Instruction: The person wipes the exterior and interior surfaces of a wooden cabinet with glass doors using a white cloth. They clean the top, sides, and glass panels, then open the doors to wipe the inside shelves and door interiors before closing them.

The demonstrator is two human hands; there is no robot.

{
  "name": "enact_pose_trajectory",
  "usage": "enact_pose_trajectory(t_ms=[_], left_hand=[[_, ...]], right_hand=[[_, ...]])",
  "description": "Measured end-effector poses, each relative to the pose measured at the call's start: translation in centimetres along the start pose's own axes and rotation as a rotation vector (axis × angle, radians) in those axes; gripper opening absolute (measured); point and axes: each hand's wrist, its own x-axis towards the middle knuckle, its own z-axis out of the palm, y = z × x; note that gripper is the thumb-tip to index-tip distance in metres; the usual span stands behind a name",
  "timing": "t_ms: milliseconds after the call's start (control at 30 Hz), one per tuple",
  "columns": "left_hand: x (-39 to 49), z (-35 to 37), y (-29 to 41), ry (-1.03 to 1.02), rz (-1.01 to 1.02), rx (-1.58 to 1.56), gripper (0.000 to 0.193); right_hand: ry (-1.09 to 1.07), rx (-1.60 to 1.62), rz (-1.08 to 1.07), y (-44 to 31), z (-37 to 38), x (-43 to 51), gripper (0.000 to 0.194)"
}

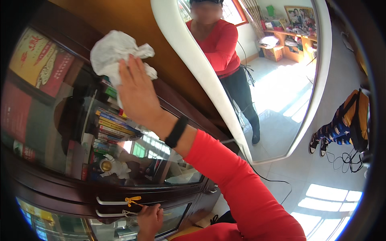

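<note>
My right hand (137, 93), with a black band on the wrist, presses a crumpled white cloth (111, 54) against the upper part of a dark wooden cabinet's glass door (75, 120). Its fingers lie extended over the cloth. Lower down, my left hand (150, 218) is curled around the tail of a yellow ribbon (132, 200), which is tied to a silver door handle (111, 201). A second silver handle (108, 214) sits just beside it, with a pale cord tied on. What the left fingers touch underneath is hidden.
Behind the glass are stacked books (114, 126), an astronaut figurine (114, 168) and a yellow-and-red box (42, 63). A white-framed mirror (196, 81) stands close on the right, reflecting a person in red. Another person's legs (334, 129) and black cables (346, 161) are farther right.
</note>
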Motion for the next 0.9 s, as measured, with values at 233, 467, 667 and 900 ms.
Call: enact_pose_trajectory(t_ms=[233, 467, 667, 900], left_hand=[[0.3, 0.7, 0.7, 0.075, -0.063, -0.033, 0.013], [-0.9, 2.3, 0.2, 0.085, -0.071, 0.029, 0.012], [-1.8, 1.8, 0.9, 0.136, 0.021, -0.010, 0.012], [-1.3, 1.8, 1.6, 0.101, 0.215, -0.284, 0.011]], right_hand=[[-0.105, 0.027, 0.629, 12.1, -5.0, -29.0, 0.047], [-0.096, -0.181, 0.949, 20.4, -7.1, -47.4, 0.033], [-0.036, -0.082, 1.348, 16.0, -5.6, -53.3, 0.049], [-1.011, -0.310, 1.158, -0.3, -6.2, -64.9, 0.042]])
